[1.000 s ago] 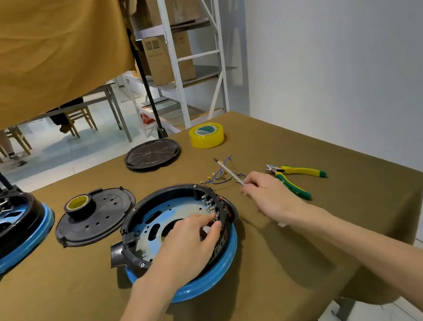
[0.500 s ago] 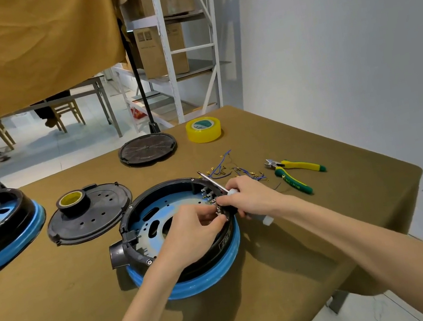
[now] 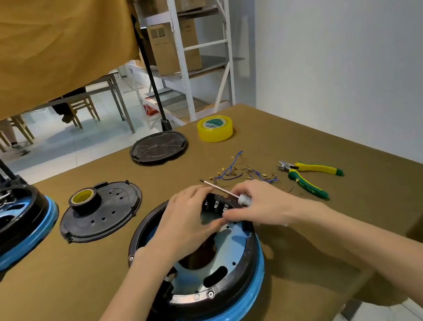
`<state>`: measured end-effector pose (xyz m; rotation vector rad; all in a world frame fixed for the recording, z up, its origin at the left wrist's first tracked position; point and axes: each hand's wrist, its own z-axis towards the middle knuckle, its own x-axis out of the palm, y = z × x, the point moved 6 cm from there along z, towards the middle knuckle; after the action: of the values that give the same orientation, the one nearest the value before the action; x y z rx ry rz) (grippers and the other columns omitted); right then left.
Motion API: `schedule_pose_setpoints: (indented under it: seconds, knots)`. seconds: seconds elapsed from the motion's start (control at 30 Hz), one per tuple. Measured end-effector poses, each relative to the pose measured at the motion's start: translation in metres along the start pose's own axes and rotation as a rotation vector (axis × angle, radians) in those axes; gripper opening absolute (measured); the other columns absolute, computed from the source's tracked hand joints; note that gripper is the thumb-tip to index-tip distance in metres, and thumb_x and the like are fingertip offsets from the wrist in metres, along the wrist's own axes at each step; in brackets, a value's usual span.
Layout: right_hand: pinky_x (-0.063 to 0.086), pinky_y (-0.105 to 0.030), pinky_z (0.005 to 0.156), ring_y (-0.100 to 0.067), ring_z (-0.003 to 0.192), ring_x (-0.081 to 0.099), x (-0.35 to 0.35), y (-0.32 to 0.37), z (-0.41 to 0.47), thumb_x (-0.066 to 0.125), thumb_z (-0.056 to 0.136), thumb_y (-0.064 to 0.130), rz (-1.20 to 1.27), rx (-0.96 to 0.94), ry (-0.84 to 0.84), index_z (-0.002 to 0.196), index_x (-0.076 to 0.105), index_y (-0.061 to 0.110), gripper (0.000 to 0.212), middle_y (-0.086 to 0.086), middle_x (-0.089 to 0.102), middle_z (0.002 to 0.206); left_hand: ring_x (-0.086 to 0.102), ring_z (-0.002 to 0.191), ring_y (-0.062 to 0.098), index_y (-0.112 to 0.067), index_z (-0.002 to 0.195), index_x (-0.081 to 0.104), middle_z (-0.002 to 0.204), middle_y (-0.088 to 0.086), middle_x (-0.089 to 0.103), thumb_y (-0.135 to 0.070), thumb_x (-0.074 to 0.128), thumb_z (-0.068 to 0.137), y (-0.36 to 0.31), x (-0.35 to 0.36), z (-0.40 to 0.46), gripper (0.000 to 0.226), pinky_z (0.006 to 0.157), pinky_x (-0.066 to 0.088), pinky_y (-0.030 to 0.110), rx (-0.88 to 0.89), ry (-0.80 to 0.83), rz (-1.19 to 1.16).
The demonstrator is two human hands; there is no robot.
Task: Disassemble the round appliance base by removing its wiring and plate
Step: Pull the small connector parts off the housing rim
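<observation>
The round appliance base (image 3: 230,311), black with a blue rim, lies open in front of me on the olive table (image 3: 48,313). Inside it shows a silvery-blue metal plate (image 3: 228,252) with cutouts. My left hand (image 3: 184,221) reaches into the base and rests near the terminal block (image 3: 216,204) at its far side. My right hand (image 3: 262,205) holds a screwdriver (image 3: 219,188) with a white handle; its shaft points up and away to the left. A bundle of removed blue wires (image 3: 237,171) with gold lugs lies just beyond.
Green-and-yellow cutters (image 3: 308,176) lie to the right. A black cover (image 3: 101,209) carrying a tape roll (image 3: 84,199) sits left. A second base (image 3: 6,228) with white wires is at far left. A black disc (image 3: 158,147) and yellow tape (image 3: 215,128) lie farther back.
My right hand picked the screwdriver up from beside the wires and brought it over the base's terminal block. The left hand slid further toward the terminals. The view came closer.
</observation>
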<state>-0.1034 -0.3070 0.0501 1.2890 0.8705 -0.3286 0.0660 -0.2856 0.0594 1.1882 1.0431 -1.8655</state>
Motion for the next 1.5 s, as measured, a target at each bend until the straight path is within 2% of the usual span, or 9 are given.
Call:
schedule_pose_setpoints:
  seconds: [0.13,0.33,0.47,0.67,0.9,1.1,1.27,1.37,1.5]
  knots:
    - [0.045,-0.025,0.070,-0.002,0.088,0.059,-0.004,-0.002,-0.012,0.076,0.076,0.062,-0.086,-0.006,-0.124,0.098,0.064,0.031,0.040,0.015,0.064,0.096,0.047,0.132,0.018,-0.024,0.143,0.053,0.141,-0.006,0.056,-0.063,0.069,0.086,-0.003,0.006,0.009,0.071,0.112,0.034,0.032,0.024,-0.010,0.037]
    - [0.043,-0.027,0.059,-0.004,0.057,0.052,-0.017,-0.009,-0.021,0.073,0.085,0.054,0.110,0.048,-0.037,0.094,0.070,0.023,0.033,-0.006,0.069,0.081,0.052,0.111,0.021,-0.023,0.122,0.054,0.119,-0.005,0.061,-0.064,0.066,0.087,-0.006,0.003,0.011,0.056,0.089,0.044,0.033,-0.043,-0.016,0.139]
    - [0.043,-0.024,0.051,-0.002,0.052,0.053,-0.004,-0.007,-0.022,0.075,0.087,0.048,0.142,0.050,0.018,0.105,0.069,0.022,0.033,0.008,0.062,0.072,0.052,0.103,0.020,-0.023,0.111,0.052,0.111,-0.007,0.060,-0.067,0.064,0.086,-0.009,-0.003,0.012,0.052,0.071,0.036,0.030,-0.075,-0.029,0.197]
    - [0.045,-0.024,0.045,-0.007,0.052,0.054,0.014,-0.017,-0.028,0.074,0.088,0.048,0.350,0.068,0.063,0.117,0.063,0.024,0.039,0.006,0.067,0.072,0.049,0.113,0.020,-0.022,0.122,0.054,0.120,-0.007,0.061,-0.061,0.074,0.083,-0.006,0.003,0.002,0.058,0.090,0.042,0.031,-0.061,-0.017,0.048]
    - [0.045,-0.025,0.045,-0.010,0.055,0.054,0.018,-0.008,-0.034,0.067,0.093,0.053,0.370,0.047,0.189,0.113,0.061,0.021,0.038,0.005,0.062,0.072,0.048,0.105,0.016,-0.027,0.115,0.055,0.113,-0.012,0.060,-0.057,0.079,0.079,-0.001,-0.007,-0.002,0.054,0.080,0.047,0.036,-0.088,0.014,0.039]
    - [0.042,-0.029,0.045,-0.017,0.050,0.050,-0.015,-0.022,-0.044,0.048,0.107,0.031,0.314,0.060,0.208,0.111,0.066,0.017,0.023,0.000,0.054,0.069,0.052,0.106,0.006,-0.037,0.114,0.057,0.110,-0.019,0.060,-0.078,0.066,0.074,0.004,-0.007,-0.018,0.058,0.110,0.031,0.031,-0.089,0.040,-0.179]
    - [0.045,-0.028,0.041,-0.021,0.047,0.059,0.006,-0.014,-0.048,0.052,0.106,0.030,0.417,0.111,0.239,0.106,0.062,0.010,0.022,-0.001,0.058,0.070,0.061,0.112,0.003,-0.031,0.103,0.071,0.111,-0.014,0.071,-0.031,0.064,0.096,-0.007,-0.020,-0.006,0.010,0.126,0.020,0.048,-0.129,0.157,-0.360]
    - [0.044,-0.026,0.040,-0.018,0.045,0.055,0.021,-0.010,-0.047,0.054,0.104,0.033,0.460,0.142,0.184,0.105,0.060,0.010,0.024,0.004,0.057,0.063,0.040,0.144,0.010,-0.023,0.122,0.071,0.143,-0.008,0.056,-0.037,0.057,0.102,-0.020,-0.021,-0.016,0.029,0.117,0.023,0.027,-0.256,0.044,-0.400]
    - [0.042,-0.025,0.039,-0.016,0.042,0.050,0.024,-0.014,-0.047,0.048,0.106,0.027,0.565,0.194,0.088,0.107,0.064,0.010,0.024,0.005,0.053,0.056,0.014,0.154,0.007,-0.018,0.161,0.021,0.166,-0.013,0.015,-0.084,0.046,0.078,-0.043,0.004,-0.060,0.109,0.121,0.015,0.028,-0.357,0.033,-0.299]
